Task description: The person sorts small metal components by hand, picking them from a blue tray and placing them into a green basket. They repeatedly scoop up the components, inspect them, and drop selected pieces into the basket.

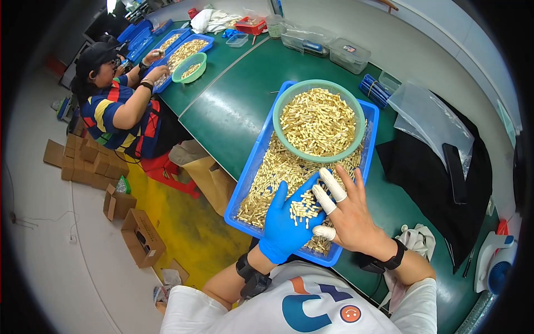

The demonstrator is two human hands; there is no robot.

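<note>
My left hand [286, 222], in a blue glove, lies palm up over the near end of a blue tray [245, 183] and cradles a small heap of brass-coloured parts [303, 210]. My right hand [347, 214], bare with white finger cots on three fingers, hovers flat just right of it, fingertips touching the heap. The tray is full of the same small parts [272, 172]. A green round basket [318, 119], also full of them, rests on the tray's far end.
Green worktable [233, 106] with clear plastic boxes [347, 54], a plastic bag [425, 111] and black cloth [428, 178] at right. A person in a striped shirt [117, 111] works at another blue tray [183, 53] at far left. Cardboard boxes [142, 236] sit on the floor.
</note>
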